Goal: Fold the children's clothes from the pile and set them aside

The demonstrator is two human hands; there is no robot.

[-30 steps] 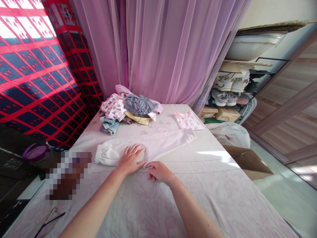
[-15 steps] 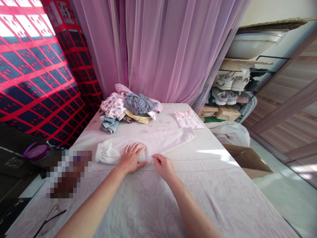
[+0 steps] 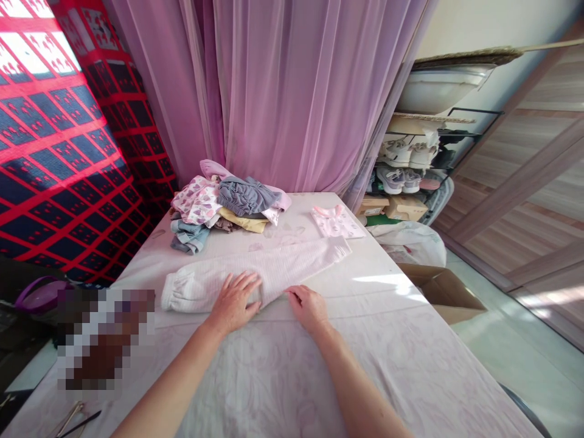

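Note:
A pale pink ribbed garment [image 3: 274,267] lies stretched across the table, its gathered cuff at the left. My left hand [image 3: 233,299] rests flat on its middle with fingers spread. Just to the right, my right hand [image 3: 308,306] pinches the garment's near edge with curled fingers. Behind it sits a heap of unfolded clothes [image 3: 223,204], and a small folded pink top [image 3: 336,222] lies at the far right of the table.
The table [image 3: 410,359] wears a pale pink floral cloth. Pink curtains hang behind it. A shoe rack [image 3: 410,170], a white bag [image 3: 410,240] and an open cardboard box [image 3: 444,292] stand on the floor to the right. A purple bowl [image 3: 34,295] sits left.
My right hand has slid a little to the right along the garment's near edge. The left hand stays flat on the cloth. The camera has shifted slightly right.

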